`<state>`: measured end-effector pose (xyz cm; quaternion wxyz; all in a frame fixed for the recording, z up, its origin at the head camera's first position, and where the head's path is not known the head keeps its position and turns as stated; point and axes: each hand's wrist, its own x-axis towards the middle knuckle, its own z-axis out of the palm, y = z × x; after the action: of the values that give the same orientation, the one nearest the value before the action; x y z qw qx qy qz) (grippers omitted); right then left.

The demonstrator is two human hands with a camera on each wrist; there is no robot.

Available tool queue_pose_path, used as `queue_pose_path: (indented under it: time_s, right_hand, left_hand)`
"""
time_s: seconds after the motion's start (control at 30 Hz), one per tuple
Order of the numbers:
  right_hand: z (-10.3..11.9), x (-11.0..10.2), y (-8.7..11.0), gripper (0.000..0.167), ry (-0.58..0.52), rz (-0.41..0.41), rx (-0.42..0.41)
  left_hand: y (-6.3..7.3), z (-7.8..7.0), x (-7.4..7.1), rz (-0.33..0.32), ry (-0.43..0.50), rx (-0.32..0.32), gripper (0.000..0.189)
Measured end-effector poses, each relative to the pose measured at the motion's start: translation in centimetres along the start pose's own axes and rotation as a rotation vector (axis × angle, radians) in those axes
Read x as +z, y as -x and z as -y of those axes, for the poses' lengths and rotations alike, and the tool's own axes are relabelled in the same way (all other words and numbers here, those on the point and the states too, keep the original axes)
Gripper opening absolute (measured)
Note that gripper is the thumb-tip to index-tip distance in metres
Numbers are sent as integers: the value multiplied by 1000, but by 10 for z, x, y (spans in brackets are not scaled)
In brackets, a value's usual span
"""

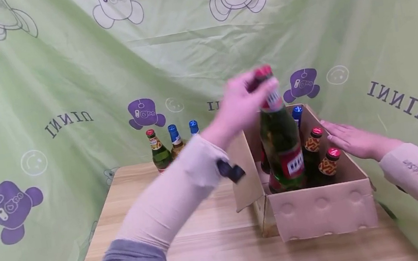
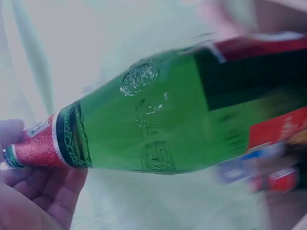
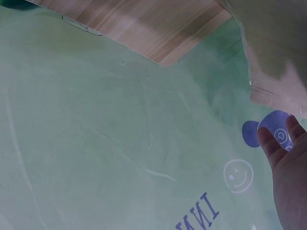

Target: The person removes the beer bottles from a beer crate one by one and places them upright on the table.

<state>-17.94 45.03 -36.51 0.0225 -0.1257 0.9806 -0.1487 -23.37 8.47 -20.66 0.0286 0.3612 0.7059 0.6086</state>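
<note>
L hand (image 1: 241, 105) is gripping bottle (image 1: 282, 136) by neck (image 1: 273, 101) (prob. best hold; heavy, slick, fragile), R hand (image 1: 356, 141) resting straight-fingered at box (image 1: 325, 216).

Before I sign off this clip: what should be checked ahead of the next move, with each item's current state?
1. Left hand has hold of the green bottle: ok, gripped by the neck.
2. Bottle roughly upright: ok, only a slight tilt.
3. Bottle's base clear of the box rim: cannot tell from the head view.
4. Free room around it: not ok, other bottles stand close by in the box.
5. Right hand steadying the box: cannot tell; it lies along the right side, pressure unclear.
6. Near flap out of the way: ok, folded down outside.
</note>
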Motion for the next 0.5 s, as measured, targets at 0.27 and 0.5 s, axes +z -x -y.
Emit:
queue_pose_path:
  time_s: [0.27, 0.5]
  right_hand:
    - [2, -1, -2, 58, -2, 15, -10]
    - [1, -2, 2, 58, -6, 19, -17]
  left_hand:
    - [5, -86, -98, -143, -26, 7, 19]
    - [48, -19, -151, -192, -396, -242, 36]
